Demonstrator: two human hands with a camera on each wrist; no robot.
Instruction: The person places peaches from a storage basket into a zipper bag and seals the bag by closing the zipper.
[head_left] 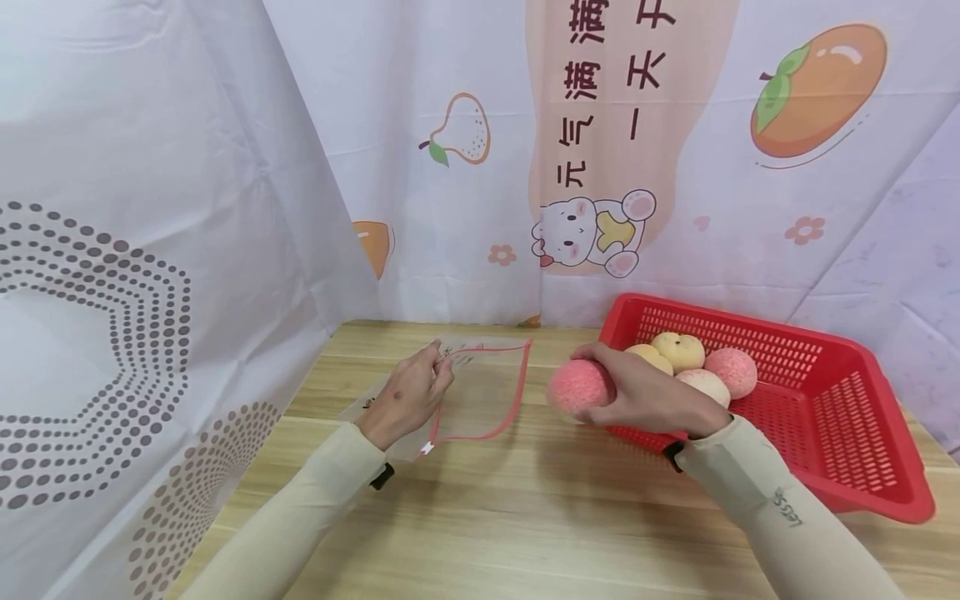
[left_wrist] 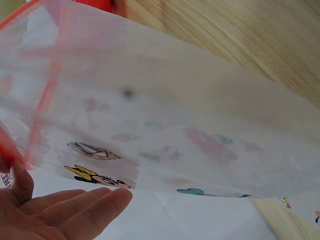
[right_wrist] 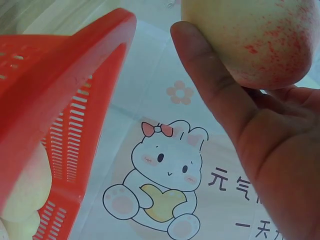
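Observation:
My left hand (head_left: 411, 393) pinches the upper edge of a clear zipper bag (head_left: 480, 392) with a red-pink trim. The bag's mouth is spread apart and faces right, and a white slider sits at its lower corner. Printed cartoon figures show through the bag (left_wrist: 190, 115) in the left wrist view, where the thumb and finger meet at its red edge. My right hand (head_left: 645, 392) grips a pink peach (head_left: 579, 387) between the bag and the basket. Seen from the right wrist, the peach (right_wrist: 255, 40) is pale with red speckles, the thumb along its side.
A red plastic basket (head_left: 847, 492) stands on the right of the wooden table (head_left: 525, 533). Several more peaches lie in its left part, among them a yellowish one (head_left: 678, 352) and a pink one (head_left: 731, 372). Behind the table hangs a printed white cloth (head_left: 465, 217).

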